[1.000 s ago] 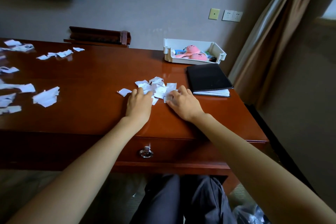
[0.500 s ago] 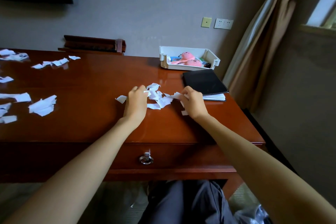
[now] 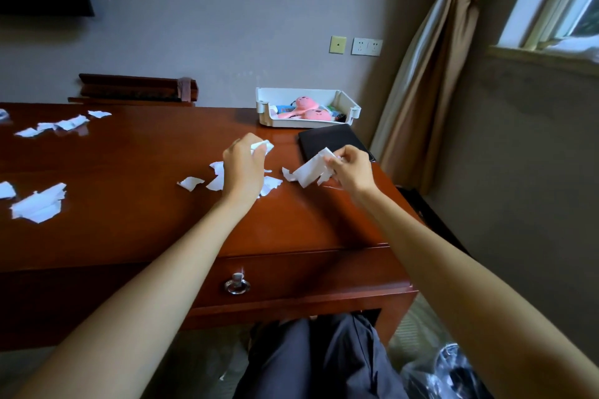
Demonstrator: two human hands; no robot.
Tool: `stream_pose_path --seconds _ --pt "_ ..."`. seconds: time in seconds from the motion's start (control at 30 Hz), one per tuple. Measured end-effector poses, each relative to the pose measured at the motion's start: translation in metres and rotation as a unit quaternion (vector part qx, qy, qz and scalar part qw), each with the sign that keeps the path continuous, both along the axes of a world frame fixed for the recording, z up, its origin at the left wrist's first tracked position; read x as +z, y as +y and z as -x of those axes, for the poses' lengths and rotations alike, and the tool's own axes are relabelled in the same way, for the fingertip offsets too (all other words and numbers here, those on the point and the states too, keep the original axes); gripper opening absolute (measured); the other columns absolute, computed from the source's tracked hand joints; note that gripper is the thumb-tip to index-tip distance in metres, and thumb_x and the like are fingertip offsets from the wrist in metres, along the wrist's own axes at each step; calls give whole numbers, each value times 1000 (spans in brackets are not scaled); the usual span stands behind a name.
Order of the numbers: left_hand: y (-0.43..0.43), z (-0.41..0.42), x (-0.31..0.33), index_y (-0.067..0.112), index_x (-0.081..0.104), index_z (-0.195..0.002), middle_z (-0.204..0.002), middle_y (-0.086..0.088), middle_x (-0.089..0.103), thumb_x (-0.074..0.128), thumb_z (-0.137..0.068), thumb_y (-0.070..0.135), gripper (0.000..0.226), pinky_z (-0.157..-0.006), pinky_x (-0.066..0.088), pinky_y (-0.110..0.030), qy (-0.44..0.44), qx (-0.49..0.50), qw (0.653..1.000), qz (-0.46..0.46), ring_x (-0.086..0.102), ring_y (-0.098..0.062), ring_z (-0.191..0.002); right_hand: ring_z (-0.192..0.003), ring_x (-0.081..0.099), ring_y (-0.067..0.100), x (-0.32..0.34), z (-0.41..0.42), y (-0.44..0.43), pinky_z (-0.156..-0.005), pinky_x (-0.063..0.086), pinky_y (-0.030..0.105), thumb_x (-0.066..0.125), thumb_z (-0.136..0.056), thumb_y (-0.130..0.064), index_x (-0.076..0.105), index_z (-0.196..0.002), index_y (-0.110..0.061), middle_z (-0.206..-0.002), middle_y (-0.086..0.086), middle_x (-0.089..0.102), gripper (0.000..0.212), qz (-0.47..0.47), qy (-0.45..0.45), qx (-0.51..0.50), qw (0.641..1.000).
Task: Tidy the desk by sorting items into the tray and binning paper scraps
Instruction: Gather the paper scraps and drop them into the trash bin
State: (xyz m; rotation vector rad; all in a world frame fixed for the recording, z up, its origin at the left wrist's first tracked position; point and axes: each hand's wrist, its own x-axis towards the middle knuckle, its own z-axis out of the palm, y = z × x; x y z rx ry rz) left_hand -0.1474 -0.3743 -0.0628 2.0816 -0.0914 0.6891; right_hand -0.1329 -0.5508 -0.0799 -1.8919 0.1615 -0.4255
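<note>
Both hands gathering for the bin — left hand (image 3: 243,168) clutches torn white paper scraps (image 3: 262,146), right hand (image 3: 351,168) pinches a bunch (image 3: 309,172) above the red-brown wooden worktop (image 3: 129,204).

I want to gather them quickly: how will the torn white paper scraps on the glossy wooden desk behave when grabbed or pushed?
Probably light and floppy: the torn white paper scraps droop from the right hand. They likely slide easily on the glossy red-brown wooden desk, so sweeping should work.
</note>
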Motion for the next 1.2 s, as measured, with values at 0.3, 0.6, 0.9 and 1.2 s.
stream_pose_path --seconds 0.3,0.6,0.9,1.2 --pt "-73 16 16 1 67 -100 -100 -15 68 52 -92 12 20 -68 34 -21 1 -87 994 63 60 -26 -91 -41 37 10 18 27 -55 -43 31 19 60 -88 -8 46 -61 -15 -51 1 44 31 -82 -33 -55 995" --pt "-229 53 -3 3 69 -90 -82 -6 65 56 -88 11 16 -60 40 -17 50 -258 961 81 56 -16 -78 -59 51 17 -1 101 -190 -50 45 29 62 -88 -14 48 -62 -17 -66 4 53 29 -53 -18 -198 979" --pt "-376 106 -104 4 68 -89 -91 -10 68 51 -89 10 18 -63 42 -22 194 -393 899 -11 58 -22 -81 -70 53 21 -103 185 -309 -59 45 32 63 -86 -18 49 -63 -15 -75 10 58 27 -55 88 -338 935" --pt "-456 107 -225 0 67 -98 -105 -20 66 49 -90 11 22 -71 42 -26 334 -404 839 -148 58 -33 -99 -76 54 19 -246 211 -361 -50 36 17 62 -87 -17 49 -70 -11 -84 9 58 22 -72 239 -365 897"
